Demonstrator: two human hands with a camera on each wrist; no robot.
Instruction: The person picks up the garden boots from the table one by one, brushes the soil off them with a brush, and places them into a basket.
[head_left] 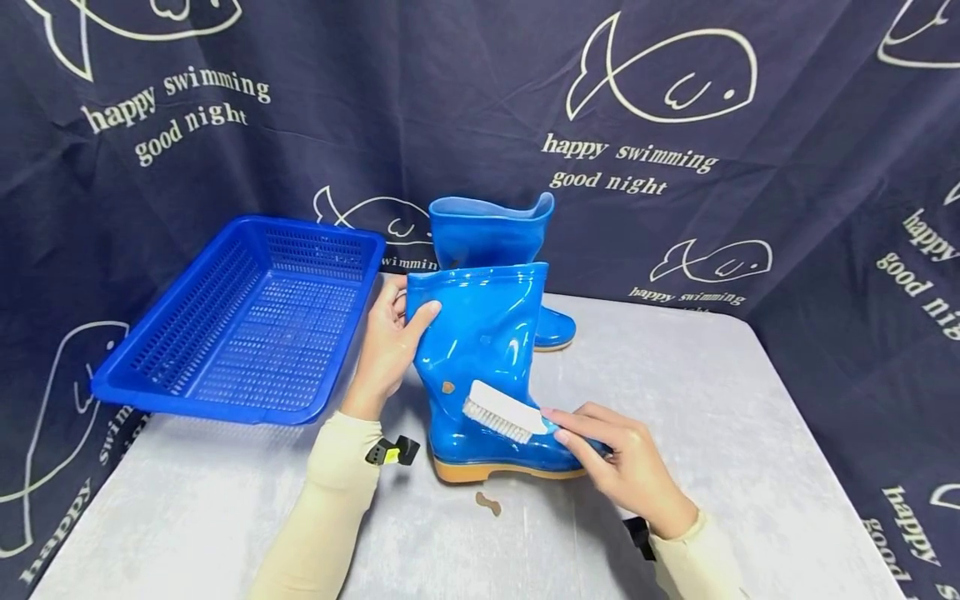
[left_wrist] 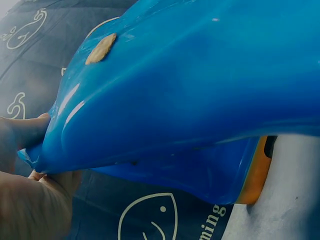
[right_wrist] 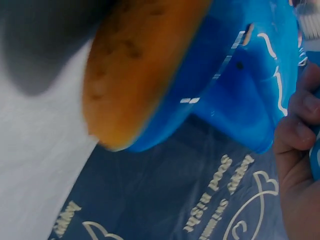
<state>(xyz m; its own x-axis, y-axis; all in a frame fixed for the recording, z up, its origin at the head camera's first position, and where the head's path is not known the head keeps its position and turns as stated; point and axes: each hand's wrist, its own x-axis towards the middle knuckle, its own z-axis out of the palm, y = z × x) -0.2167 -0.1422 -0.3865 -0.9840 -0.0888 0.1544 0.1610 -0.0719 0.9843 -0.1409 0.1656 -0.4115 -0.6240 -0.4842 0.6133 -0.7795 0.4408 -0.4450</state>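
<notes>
Head view: left hand grips the blue rain boot's top, right hand holds the scrub brush on it; one brown spot looks left.

Second boot half hidden behind the nearer boot

Near boot: glossy blue, tan sole, small tan spot on shaft. Behind it, second boot: same blue. Brush against it: white bristles, light-blue handle. Left of it, basket: blue mesh. Table under it: pale grey. Backdrop: navy, white fish outlines and lettering. Sleeves: cream.
</notes>
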